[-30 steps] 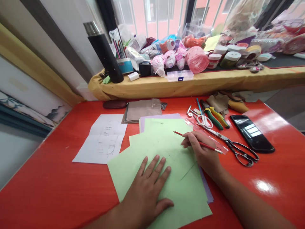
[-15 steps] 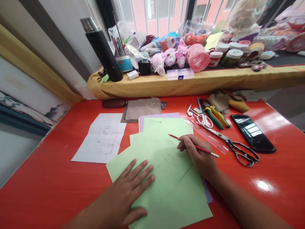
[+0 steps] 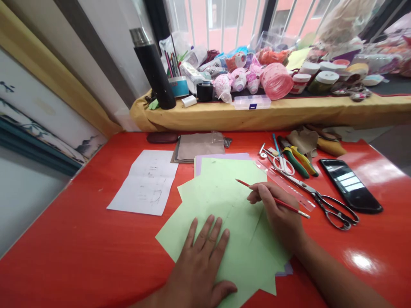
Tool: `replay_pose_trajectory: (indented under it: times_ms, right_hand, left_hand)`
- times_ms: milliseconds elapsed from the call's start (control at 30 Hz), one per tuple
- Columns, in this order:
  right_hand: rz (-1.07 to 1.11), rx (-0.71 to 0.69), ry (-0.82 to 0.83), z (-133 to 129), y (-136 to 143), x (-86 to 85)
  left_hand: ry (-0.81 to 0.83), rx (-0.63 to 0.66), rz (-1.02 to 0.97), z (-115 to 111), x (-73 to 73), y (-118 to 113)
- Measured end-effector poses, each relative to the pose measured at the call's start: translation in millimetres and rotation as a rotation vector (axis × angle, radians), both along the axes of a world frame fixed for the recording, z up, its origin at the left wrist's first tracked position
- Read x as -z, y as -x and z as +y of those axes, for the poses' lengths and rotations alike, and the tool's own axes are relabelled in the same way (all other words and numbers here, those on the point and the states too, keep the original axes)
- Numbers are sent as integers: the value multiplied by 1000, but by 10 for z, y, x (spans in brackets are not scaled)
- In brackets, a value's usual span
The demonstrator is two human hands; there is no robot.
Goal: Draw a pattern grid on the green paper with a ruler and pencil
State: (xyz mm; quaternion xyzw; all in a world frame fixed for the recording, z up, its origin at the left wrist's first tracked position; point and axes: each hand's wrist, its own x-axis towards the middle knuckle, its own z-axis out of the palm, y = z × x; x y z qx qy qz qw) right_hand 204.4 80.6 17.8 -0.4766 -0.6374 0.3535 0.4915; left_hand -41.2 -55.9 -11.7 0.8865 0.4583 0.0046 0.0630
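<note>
Light green paper (image 3: 189,205) lies in overlapping sheets on the red table, over purple sheets (image 3: 227,155). Pencil lines show on the green surface. My left hand (image 3: 202,261) rests flat on the paper with its fingers spread and holds nothing. Between the fingers and thumb of my right hand (image 3: 279,209) is a red pencil (image 3: 290,207), its tip pointing up and left above the paper. That hand sits at the right side of the green sheet.
A white sheet with drawings (image 3: 144,182) lies at left. Right of the paper are a clear ruler (image 3: 298,194), metal scissors (image 3: 321,199), pliers (image 3: 300,160) and a phone (image 3: 349,186). A black thermos (image 3: 156,72) and jars (image 3: 323,81) stand on the back ledge.
The top green sheet has turned, so its left corner points more to the side. My left hand has turned with its fingers more upright. The whole view has shifted slightly.
</note>
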Motion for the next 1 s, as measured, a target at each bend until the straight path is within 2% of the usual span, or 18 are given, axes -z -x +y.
replay_pose_trajectory:
  times_ms: [100,233,400,467,533,633,733,867,1000]
  right_hand:
    - [26,-62,31,-4,37,38]
    - [76,-69,89,21,52,72]
    - [107,-29,105,74,25,73]
    - [118,-21,105,88,17,67]
    - [125,-15,103,94,13,59]
    - [130,-3,94,94,11,47]
    - [137,18,85,93,8,38]
    - [119,15,79,90,5,29]
    - [85,18,75,67,7,11]
  left_hand:
    - [26,37,-23,-34,-26,-108]
    - [-22,164,-77,-66,4,-127]
    - [-105,436,-126,35,-63,123]
    - [-130,460,-147,106,-141,222]
    - [-59,488,-127,155,-209,274]
    - [-22,381,-115,154,-219,246]
    - [-74,255,-111,76,-117,127]
    - [-114,155,-82,-26,11,-83]
    - [-153,107,-64,-27,-16,-337]
